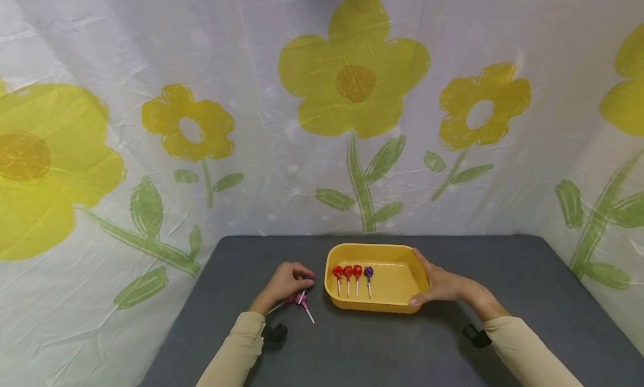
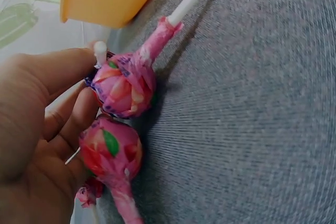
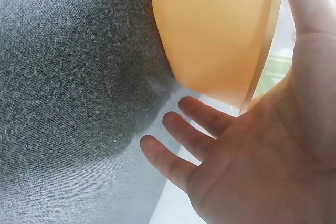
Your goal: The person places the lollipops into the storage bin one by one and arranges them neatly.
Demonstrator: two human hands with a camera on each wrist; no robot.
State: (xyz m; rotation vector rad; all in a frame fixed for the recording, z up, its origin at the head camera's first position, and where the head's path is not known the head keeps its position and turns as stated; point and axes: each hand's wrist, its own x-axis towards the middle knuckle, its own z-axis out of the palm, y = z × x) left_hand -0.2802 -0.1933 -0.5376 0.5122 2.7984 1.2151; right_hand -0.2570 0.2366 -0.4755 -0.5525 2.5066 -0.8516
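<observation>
My left hand (image 1: 288, 282) pinches a purple-wrapped lollipop (image 1: 309, 278) between thumb and fingertips, just left of the yellow tray (image 1: 387, 307). In the left wrist view, a pink lollipop (image 2: 123, 87) mostly hides the held one; only its white stick end and a bit of purple wrapper show. Another pink lollipop (image 2: 111, 148) lies under the palm, with a smaller-looking one (image 2: 86, 193) behind it. My right hand (image 1: 445, 283) holds the tray's right end, thumb at the near corner and forefinger at the far one. Its other three fingers (image 3: 168, 161) extend beside the tray wall.
Inside the tray stand in a row three red lollipops (image 1: 347, 272) and one purple lollipop (image 1: 369, 272), sticks toward me. The grey table (image 1: 382, 348) ends at a flower-patterned cloth (image 1: 271, 197) behind. Dark straps (image 1: 274, 333) sit on both wrists.
</observation>
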